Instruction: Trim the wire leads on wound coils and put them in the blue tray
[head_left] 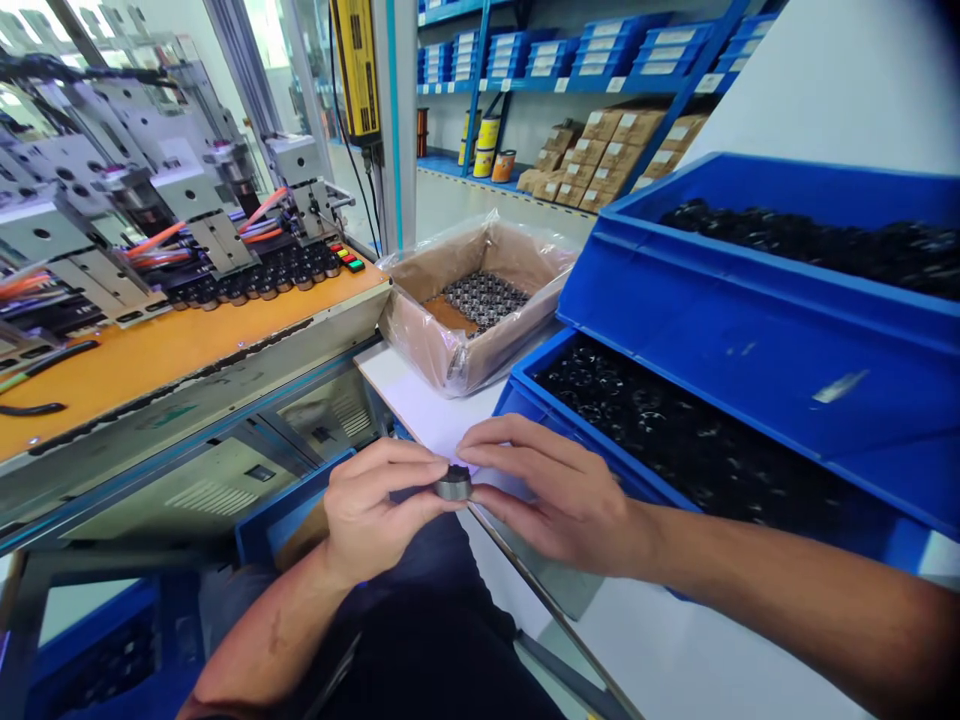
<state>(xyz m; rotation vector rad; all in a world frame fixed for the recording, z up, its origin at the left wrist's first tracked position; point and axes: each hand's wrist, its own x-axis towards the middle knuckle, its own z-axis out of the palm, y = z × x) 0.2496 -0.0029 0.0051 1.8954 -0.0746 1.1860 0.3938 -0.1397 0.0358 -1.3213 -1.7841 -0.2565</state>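
Both | left hand (371,510) + right hand (559,495) pinch ring (453,487) | edges finger-hidden

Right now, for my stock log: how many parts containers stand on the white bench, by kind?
Blue plastic bins, upper stacked on lower: 2
Plastic-lined cardboard box: 1
Total: 3

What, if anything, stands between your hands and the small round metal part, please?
Nothing visible does. The left hand and right hand both pinch the small round metal part between their fingertips, just in front of the lower blue bin.
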